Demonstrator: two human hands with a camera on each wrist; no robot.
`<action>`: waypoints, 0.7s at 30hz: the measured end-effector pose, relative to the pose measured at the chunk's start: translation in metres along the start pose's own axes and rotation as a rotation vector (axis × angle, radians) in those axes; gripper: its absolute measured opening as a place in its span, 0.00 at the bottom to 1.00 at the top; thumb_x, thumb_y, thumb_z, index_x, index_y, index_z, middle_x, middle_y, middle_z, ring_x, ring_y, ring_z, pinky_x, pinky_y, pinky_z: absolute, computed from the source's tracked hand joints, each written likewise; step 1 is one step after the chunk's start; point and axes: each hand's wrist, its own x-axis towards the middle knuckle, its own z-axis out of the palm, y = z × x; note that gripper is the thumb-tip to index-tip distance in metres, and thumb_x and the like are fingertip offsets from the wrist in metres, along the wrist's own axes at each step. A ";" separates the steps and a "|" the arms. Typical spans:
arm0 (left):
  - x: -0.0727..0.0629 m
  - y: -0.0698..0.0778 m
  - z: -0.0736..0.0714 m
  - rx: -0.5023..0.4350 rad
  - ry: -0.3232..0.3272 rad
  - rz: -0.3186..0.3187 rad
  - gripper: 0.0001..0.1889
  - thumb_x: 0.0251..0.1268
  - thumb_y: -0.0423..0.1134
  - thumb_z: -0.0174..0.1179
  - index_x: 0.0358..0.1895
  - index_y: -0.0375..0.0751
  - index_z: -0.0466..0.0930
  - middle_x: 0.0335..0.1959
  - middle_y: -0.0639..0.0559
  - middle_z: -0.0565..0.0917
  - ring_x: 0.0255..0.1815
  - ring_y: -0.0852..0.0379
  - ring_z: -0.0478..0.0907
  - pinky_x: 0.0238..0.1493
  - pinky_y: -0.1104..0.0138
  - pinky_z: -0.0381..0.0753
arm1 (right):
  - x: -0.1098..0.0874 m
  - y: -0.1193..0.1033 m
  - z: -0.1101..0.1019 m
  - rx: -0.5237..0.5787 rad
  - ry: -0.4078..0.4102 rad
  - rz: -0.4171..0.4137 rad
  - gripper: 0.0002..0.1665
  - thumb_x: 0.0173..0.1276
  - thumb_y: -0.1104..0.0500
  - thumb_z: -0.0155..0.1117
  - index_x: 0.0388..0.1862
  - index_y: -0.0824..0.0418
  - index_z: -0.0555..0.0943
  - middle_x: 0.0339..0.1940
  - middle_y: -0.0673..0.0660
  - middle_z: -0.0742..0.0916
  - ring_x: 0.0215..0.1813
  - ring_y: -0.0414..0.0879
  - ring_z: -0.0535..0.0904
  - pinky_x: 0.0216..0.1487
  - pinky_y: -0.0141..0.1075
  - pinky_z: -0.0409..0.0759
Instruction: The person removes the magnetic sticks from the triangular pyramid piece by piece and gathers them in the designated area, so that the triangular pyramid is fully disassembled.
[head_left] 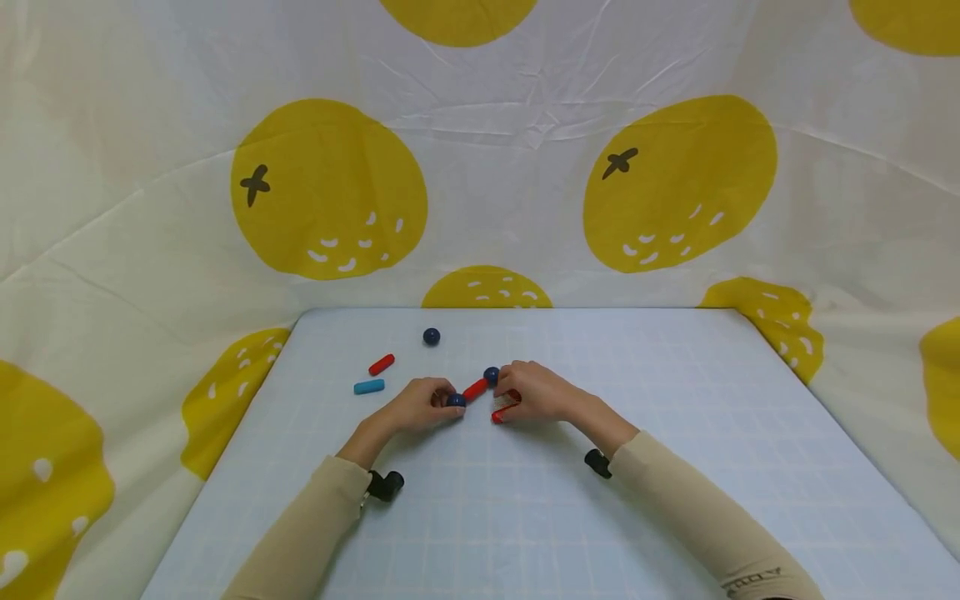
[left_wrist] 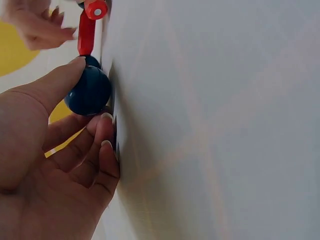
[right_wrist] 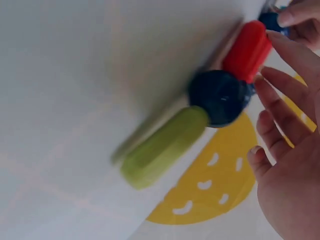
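My left hand [head_left: 424, 406] pinches a dark blue ball [left_wrist: 89, 92] between thumb and fingers, low over the table. From that ball a red rod [head_left: 476, 389] runs away to a second dark blue ball [head_left: 491, 375] beside my right hand [head_left: 536, 392]. Between the right thumb and fingers is another red rod [right_wrist: 246, 50]; its end [left_wrist: 96, 10] shows a pale round dot. A yellow-green rod [right_wrist: 165, 147] sticks out from a dark blue ball [right_wrist: 217, 97] in the right wrist view. The right hand hides that green rod in the head view.
Left of the hands, a loose red rod [head_left: 381, 364] and a light blue rod [head_left: 369, 387] lie on the pale checked table [head_left: 480, 517]. Farther back sits a single dark blue ball [head_left: 431, 337]. A cloth with yellow fruit shapes [head_left: 330, 187] hangs behind the table.
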 end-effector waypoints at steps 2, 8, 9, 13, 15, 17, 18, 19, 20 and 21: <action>0.000 -0.001 0.000 -0.002 0.005 0.000 0.16 0.67 0.49 0.70 0.50 0.45 0.83 0.33 0.53 0.79 0.38 0.55 0.74 0.42 0.64 0.75 | 0.004 -0.002 -0.005 0.026 0.018 0.012 0.20 0.66 0.53 0.76 0.53 0.60 0.88 0.51 0.55 0.85 0.49 0.49 0.77 0.54 0.44 0.77; -0.001 -0.001 0.000 -0.012 0.010 0.010 0.17 0.66 0.50 0.70 0.51 0.44 0.83 0.33 0.53 0.78 0.37 0.55 0.73 0.41 0.64 0.74 | 0.021 -0.005 -0.011 0.046 0.061 0.046 0.24 0.67 0.55 0.74 0.60 0.62 0.84 0.60 0.59 0.82 0.61 0.55 0.77 0.65 0.49 0.74; 0.000 -0.001 0.000 -0.016 0.009 0.008 0.17 0.66 0.50 0.70 0.52 0.45 0.83 0.33 0.53 0.78 0.37 0.55 0.73 0.41 0.64 0.74 | 0.024 -0.005 -0.010 0.051 0.058 0.051 0.25 0.67 0.55 0.74 0.61 0.62 0.83 0.61 0.59 0.82 0.62 0.56 0.76 0.66 0.50 0.74; 0.000 -0.003 0.002 -0.027 0.012 0.006 0.17 0.66 0.50 0.71 0.51 0.45 0.83 0.32 0.53 0.78 0.36 0.55 0.73 0.40 0.65 0.73 | 0.035 0.000 -0.001 0.097 0.035 0.086 0.25 0.68 0.58 0.74 0.62 0.62 0.83 0.63 0.60 0.81 0.66 0.56 0.75 0.69 0.50 0.71; -0.001 -0.003 0.003 -0.025 0.014 0.008 0.17 0.66 0.50 0.70 0.50 0.45 0.83 0.32 0.53 0.78 0.36 0.55 0.73 0.39 0.64 0.74 | 0.039 0.002 0.003 0.126 0.027 0.098 0.24 0.68 0.59 0.74 0.62 0.62 0.83 0.62 0.59 0.82 0.65 0.55 0.75 0.69 0.49 0.71; -0.002 -0.003 0.002 -0.028 0.016 0.010 0.17 0.66 0.50 0.70 0.50 0.45 0.84 0.32 0.53 0.78 0.36 0.55 0.74 0.39 0.64 0.74 | 0.042 0.003 0.007 0.162 0.021 0.108 0.24 0.67 0.62 0.74 0.62 0.62 0.83 0.61 0.59 0.83 0.63 0.54 0.76 0.68 0.48 0.72; -0.003 -0.002 0.002 -0.028 0.018 0.009 0.17 0.66 0.50 0.70 0.50 0.44 0.84 0.32 0.53 0.78 0.36 0.55 0.74 0.40 0.64 0.74 | 0.043 0.003 0.009 0.176 0.016 0.115 0.24 0.67 0.62 0.73 0.62 0.61 0.83 0.60 0.59 0.83 0.62 0.53 0.77 0.67 0.47 0.73; -0.003 -0.002 0.002 -0.028 0.021 0.008 0.17 0.66 0.50 0.70 0.50 0.44 0.84 0.32 0.53 0.78 0.36 0.55 0.74 0.40 0.64 0.74 | 0.044 0.004 0.010 0.191 0.012 0.121 0.24 0.66 0.62 0.74 0.61 0.61 0.83 0.59 0.59 0.83 0.59 0.52 0.77 0.66 0.46 0.74; -0.004 -0.002 0.002 -0.031 0.023 0.006 0.17 0.66 0.50 0.70 0.50 0.44 0.84 0.32 0.53 0.79 0.36 0.55 0.74 0.40 0.64 0.74 | 0.046 0.004 0.011 0.201 0.006 0.130 0.24 0.66 0.63 0.74 0.61 0.61 0.84 0.58 0.58 0.84 0.57 0.51 0.78 0.65 0.45 0.74; -0.004 -0.001 0.001 -0.036 0.026 0.004 0.16 0.66 0.50 0.70 0.50 0.44 0.84 0.32 0.53 0.79 0.36 0.55 0.74 0.40 0.64 0.74 | 0.047 0.004 0.012 0.208 0.002 0.137 0.23 0.66 0.63 0.74 0.61 0.60 0.84 0.57 0.58 0.84 0.55 0.50 0.78 0.63 0.44 0.75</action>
